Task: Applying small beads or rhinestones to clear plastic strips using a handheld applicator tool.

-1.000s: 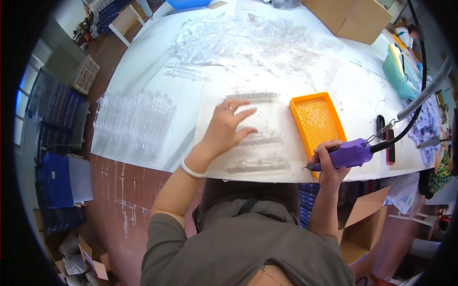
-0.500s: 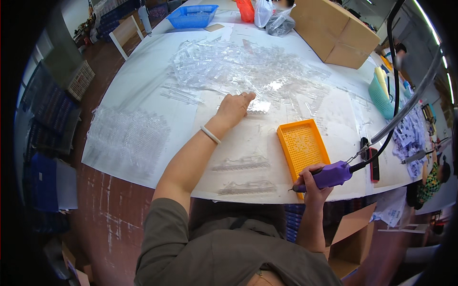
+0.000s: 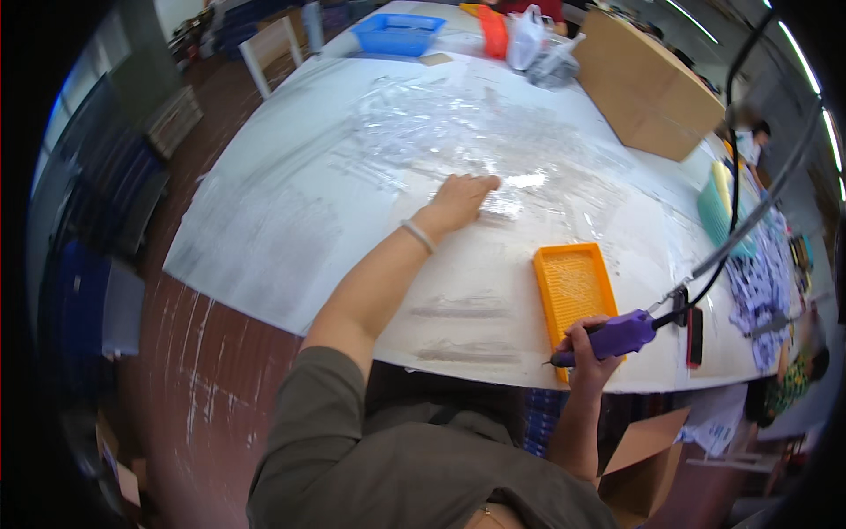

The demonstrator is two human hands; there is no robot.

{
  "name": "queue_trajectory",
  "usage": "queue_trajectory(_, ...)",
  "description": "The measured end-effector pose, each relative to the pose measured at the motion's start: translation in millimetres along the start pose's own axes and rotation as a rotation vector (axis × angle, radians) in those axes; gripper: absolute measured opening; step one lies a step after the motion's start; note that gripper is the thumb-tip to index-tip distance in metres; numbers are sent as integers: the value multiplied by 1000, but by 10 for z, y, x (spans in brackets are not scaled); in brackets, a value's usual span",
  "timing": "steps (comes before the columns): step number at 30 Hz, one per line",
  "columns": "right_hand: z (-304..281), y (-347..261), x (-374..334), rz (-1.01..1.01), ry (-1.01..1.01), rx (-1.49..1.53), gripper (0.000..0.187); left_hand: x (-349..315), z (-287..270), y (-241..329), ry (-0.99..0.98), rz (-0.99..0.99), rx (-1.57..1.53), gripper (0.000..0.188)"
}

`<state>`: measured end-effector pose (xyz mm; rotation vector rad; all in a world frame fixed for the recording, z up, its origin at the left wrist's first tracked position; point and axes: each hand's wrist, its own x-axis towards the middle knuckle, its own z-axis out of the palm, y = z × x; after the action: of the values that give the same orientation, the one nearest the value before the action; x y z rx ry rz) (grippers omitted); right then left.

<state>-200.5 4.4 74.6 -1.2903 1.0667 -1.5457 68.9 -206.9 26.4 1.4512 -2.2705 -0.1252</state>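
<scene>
My left hand (image 3: 460,201) reaches over the near edge of a spread heap of clear plastic pieces (image 3: 423,119). Its fingers are curled together at a shiny clear piece (image 3: 504,208); blur hides whether they grip it. My right hand (image 3: 589,354) is wrapped round a purple electric screwdriver (image 3: 627,334), its dark tip pointing left at the table's near edge. Just beyond that hand lies an orange tray (image 3: 541,284) with tiny bits in it. Two clear toothed strips, an upper strip (image 3: 463,306) and a lower strip (image 3: 467,353), lie between my arms.
More clear pieces (image 3: 264,229) lie in a patch at left. A blue basket (image 3: 398,35), plastic bags (image 3: 527,40) and a big cardboard box (image 3: 648,84) stand at the back. At right are a green basket (image 3: 718,216), a dark-and-red object (image 3: 694,338) and a hanging cable (image 3: 730,150).
The whole view has shifted, so the table sits lower and further right in it. Both hands keep much the same places; the screwdriver stays in my right hand.
</scene>
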Motion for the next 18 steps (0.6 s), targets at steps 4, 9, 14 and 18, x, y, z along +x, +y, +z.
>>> queue_trajectory(4,-16,28,-43,35,128,-10,18,40,226,8,123,53,81,77)
queue_trajectory(9,-119,101,-23,-46,106,-33,16,-730,-407,321,439,-105,14,61)
queue_trajectory(14,-144,119,24,-36,83,-43,13,-1878,-1292,141,507,-572,404,49)
queue_trajectory(18,-130,92,42,-45,95,-38,13,-2305,-1480,-38,346,-735,496,40)
